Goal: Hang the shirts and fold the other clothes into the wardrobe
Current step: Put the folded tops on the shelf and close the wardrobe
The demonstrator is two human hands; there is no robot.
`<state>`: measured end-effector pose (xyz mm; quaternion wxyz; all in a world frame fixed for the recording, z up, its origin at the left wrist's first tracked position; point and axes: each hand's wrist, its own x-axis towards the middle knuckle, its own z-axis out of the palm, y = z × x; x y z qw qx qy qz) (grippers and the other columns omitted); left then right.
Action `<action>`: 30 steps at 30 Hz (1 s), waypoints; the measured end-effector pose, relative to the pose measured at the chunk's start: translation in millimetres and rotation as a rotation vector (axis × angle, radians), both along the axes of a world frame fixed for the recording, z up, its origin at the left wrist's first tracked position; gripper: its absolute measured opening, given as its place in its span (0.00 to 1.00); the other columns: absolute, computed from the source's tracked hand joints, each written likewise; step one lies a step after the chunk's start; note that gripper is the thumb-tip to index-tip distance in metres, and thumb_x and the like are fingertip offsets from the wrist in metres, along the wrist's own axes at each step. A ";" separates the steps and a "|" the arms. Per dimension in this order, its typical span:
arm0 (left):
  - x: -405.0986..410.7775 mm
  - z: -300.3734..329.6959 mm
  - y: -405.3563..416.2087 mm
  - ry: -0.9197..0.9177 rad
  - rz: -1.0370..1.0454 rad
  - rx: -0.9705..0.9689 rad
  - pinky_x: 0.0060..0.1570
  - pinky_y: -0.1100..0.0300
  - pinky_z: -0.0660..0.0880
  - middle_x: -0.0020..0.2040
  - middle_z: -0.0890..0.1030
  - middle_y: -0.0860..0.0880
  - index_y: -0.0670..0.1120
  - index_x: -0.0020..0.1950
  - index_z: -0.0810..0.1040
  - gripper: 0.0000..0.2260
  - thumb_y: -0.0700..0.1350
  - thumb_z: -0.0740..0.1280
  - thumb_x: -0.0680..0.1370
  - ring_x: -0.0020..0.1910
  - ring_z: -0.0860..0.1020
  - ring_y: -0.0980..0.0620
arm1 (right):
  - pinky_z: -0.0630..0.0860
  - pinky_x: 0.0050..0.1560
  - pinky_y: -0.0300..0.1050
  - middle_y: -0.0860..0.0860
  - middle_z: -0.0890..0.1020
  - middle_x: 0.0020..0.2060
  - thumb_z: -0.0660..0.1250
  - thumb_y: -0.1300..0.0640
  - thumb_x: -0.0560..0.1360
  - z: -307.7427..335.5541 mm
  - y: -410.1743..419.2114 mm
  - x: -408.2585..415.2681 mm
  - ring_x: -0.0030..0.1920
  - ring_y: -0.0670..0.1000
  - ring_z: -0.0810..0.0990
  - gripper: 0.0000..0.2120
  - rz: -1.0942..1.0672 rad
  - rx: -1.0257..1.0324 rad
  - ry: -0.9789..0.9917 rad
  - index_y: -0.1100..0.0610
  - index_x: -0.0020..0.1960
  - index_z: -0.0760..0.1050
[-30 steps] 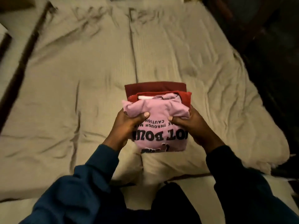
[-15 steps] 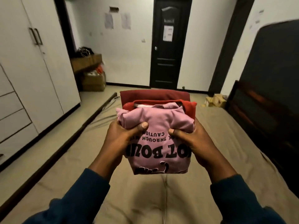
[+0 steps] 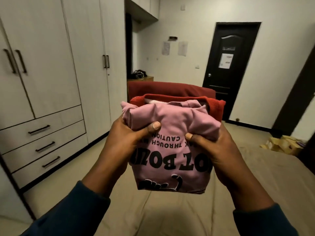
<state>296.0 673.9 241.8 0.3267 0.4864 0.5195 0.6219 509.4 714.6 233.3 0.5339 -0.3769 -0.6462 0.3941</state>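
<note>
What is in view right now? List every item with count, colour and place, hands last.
pink garment: one, pink with black print, folded, top of the held stack
red garments: at least two, red and dark red, under the pink one
wardrobe: one, white, left, doors closed
drawers: three, white, low in the wardrobe
door: one, black, far wall, closed
bed: one, beige cover, below the stack
left hand: grips the stack's left side
right hand: grips its right side

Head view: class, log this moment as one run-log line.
left hand, right hand grip folded pink printed shirt | wardrobe doors closed
</note>
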 end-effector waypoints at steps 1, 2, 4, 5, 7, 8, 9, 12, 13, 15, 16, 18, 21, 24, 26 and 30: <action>-0.7 -0.6 -4.1 -0.017 0.023 0.003 0.53 0.47 0.82 0.52 0.86 0.52 0.53 0.65 0.76 0.29 0.53 0.78 0.66 0.50 0.85 0.53 | 0.82 0.51 0.47 0.43 0.84 0.53 0.76 0.55 0.69 1.6 2.0 -2.7 0.52 0.44 0.84 0.31 0.029 0.007 -0.007 0.44 0.69 0.71; -1.3 -1.7 -8.7 -0.030 0.046 0.002 0.53 0.46 0.82 0.52 0.86 0.52 0.52 0.66 0.76 0.30 0.53 0.78 0.66 0.51 0.85 0.52 | 0.82 0.51 0.47 0.42 0.84 0.53 0.76 0.55 0.68 2.5 2.7 -4.7 0.52 0.44 0.84 0.31 0.059 0.015 -0.015 0.44 0.69 0.71; -0.8 -5.5 -20.8 -0.063 0.107 -0.010 0.53 0.44 0.81 0.52 0.86 0.51 0.52 0.66 0.76 0.32 0.54 0.79 0.63 0.51 0.85 0.50 | 0.82 0.50 0.46 0.41 0.85 0.52 0.76 0.52 0.65 2.0 2.6 -8.0 0.51 0.43 0.84 0.33 0.118 0.021 -0.032 0.44 0.68 0.72; -0.7 -8.1 -27.7 -0.081 0.140 -0.013 0.53 0.44 0.81 0.52 0.86 0.51 0.52 0.65 0.76 0.32 0.54 0.79 0.62 0.51 0.85 0.50 | 0.82 0.50 0.46 0.41 0.85 0.51 0.76 0.50 0.64 1.3 1.7 -9.7 0.51 0.43 0.84 0.33 0.148 0.020 -0.038 0.43 0.68 0.72; 1.0 -11.2 -43.0 -0.099 0.208 -0.013 0.53 0.45 0.82 0.51 0.86 0.51 0.52 0.64 0.77 0.32 0.55 0.78 0.61 0.51 0.85 0.51 | 0.82 0.51 0.48 0.42 0.85 0.52 0.76 0.49 0.63 0.8 -0.4 -13.2 0.51 0.45 0.85 0.34 0.205 0.017 -0.057 0.42 0.67 0.73; 1.7 -13.3 -51.5 -0.107 0.251 -0.016 0.53 0.45 0.82 0.51 0.86 0.51 0.53 0.63 0.77 0.33 0.56 0.78 0.60 0.50 0.85 0.51 | 0.82 0.52 0.50 0.44 0.85 0.53 0.76 0.49 0.63 0.9 -1.1 -15.8 0.52 0.46 0.85 0.33 0.241 0.017 -0.070 0.42 0.67 0.73; 1.7 -15.6 -60.3 -0.116 0.298 -0.018 0.52 0.45 0.82 0.51 0.86 0.51 0.53 0.63 0.77 0.33 0.57 0.78 0.60 0.50 0.85 0.51 | 0.82 0.52 0.53 0.45 0.85 0.54 0.76 0.48 0.62 1.2 -1.3 -19.7 0.52 0.47 0.85 0.33 0.284 0.019 -0.084 0.43 0.67 0.73; -2.3 -21.1 -94.0 -0.138 0.425 -0.019 0.50 0.47 0.83 0.50 0.86 0.53 0.56 0.61 0.77 0.27 0.55 0.78 0.62 0.49 0.85 0.53 | 0.81 0.53 0.57 0.48 0.85 0.53 0.76 0.47 0.61 -0.1 -6.6 -41.2 0.52 0.50 0.85 0.34 0.419 0.013 -0.115 0.45 0.66 0.74; -5.0 -21.7 -106.0 -0.134 0.473 -0.022 0.50 0.48 0.83 0.50 0.86 0.54 0.56 0.60 0.77 0.27 0.55 0.78 0.63 0.48 0.85 0.55 | 0.81 0.53 0.57 0.49 0.85 0.53 0.76 0.47 0.60 -0.6 -10.5 -49.8 0.51 0.50 0.85 0.34 0.464 0.010 -0.114 0.45 0.66 0.75; -14.3 -22.8 -132.0 -0.132 0.577 -0.026 0.51 0.48 0.83 0.51 0.86 0.53 0.56 0.63 0.76 0.29 0.55 0.78 0.64 0.50 0.85 0.54 | 0.81 0.53 0.58 0.49 0.85 0.52 0.76 0.47 0.59 -2.4 -21.5 -71.7 0.51 0.51 0.85 0.33 0.555 0.002 -0.109 0.44 0.64 0.75; -20.7 -23.3 -145.7 -0.135 0.621 -0.023 0.52 0.48 0.82 0.52 0.86 0.53 0.55 0.65 0.76 0.30 0.54 0.79 0.64 0.51 0.85 0.54 | 0.81 0.53 0.58 0.49 0.85 0.52 0.76 0.47 0.59 -3.7 -28.0 -84.5 0.51 0.51 0.85 0.33 0.597 -0.005 -0.109 0.44 0.64 0.75; -32.6 -21.8 -172.9 -0.133 0.704 -0.016 0.53 0.50 0.82 0.53 0.86 0.52 0.53 0.65 0.76 0.30 0.52 0.80 0.65 0.52 0.84 0.54 | 0.81 0.53 0.58 0.49 0.85 0.53 0.76 0.46 0.59 -3.3 -42.7 -110.2 0.52 0.51 0.85 0.34 0.677 -0.022 -0.109 0.44 0.64 0.75; -53.0 -13.8 -216.2 -0.114 0.823 0.007 0.51 0.55 0.82 0.51 0.86 0.54 0.54 0.63 0.77 0.28 0.53 0.79 0.65 0.50 0.84 0.57 | 0.81 0.54 0.58 0.49 0.85 0.52 0.76 0.47 0.59 3.2 -69.1 -152.7 0.52 0.51 0.85 0.33 0.790 -0.026 -0.130 0.45 0.64 0.76; -82.7 -5.7 -265.1 -0.090 0.924 0.034 0.49 0.58 0.82 0.50 0.86 0.55 0.54 0.63 0.77 0.29 0.55 0.78 0.63 0.49 0.84 0.58 | 0.81 0.49 0.50 0.48 0.86 0.50 0.75 0.47 0.58 14.9 -107.2 -204.5 0.49 0.49 0.85 0.33 0.880 0.024 -0.138 0.46 0.63 0.76; -98.8 -0.6 -285.5 -0.089 0.968 0.026 0.50 0.55 0.82 0.50 0.86 0.54 0.54 0.62 0.77 0.29 0.56 0.78 0.62 0.49 0.85 0.57 | 0.80 0.46 0.47 0.48 0.85 0.49 0.75 0.48 0.59 20.5 -125.4 -228.0 0.49 0.49 0.85 0.32 0.923 0.041 -0.148 0.46 0.64 0.75; -150.5 -0.5 -341.0 -0.108 1.086 0.050 0.51 0.54 0.82 0.50 0.86 0.54 0.54 0.62 0.78 0.27 0.53 0.79 0.65 0.50 0.85 0.56 | 0.81 0.49 0.50 0.48 0.85 0.50 0.75 0.45 0.59 22.8 -173.4 -300.9 0.50 0.48 0.85 0.33 1.017 0.093 -0.158 0.46 0.64 0.76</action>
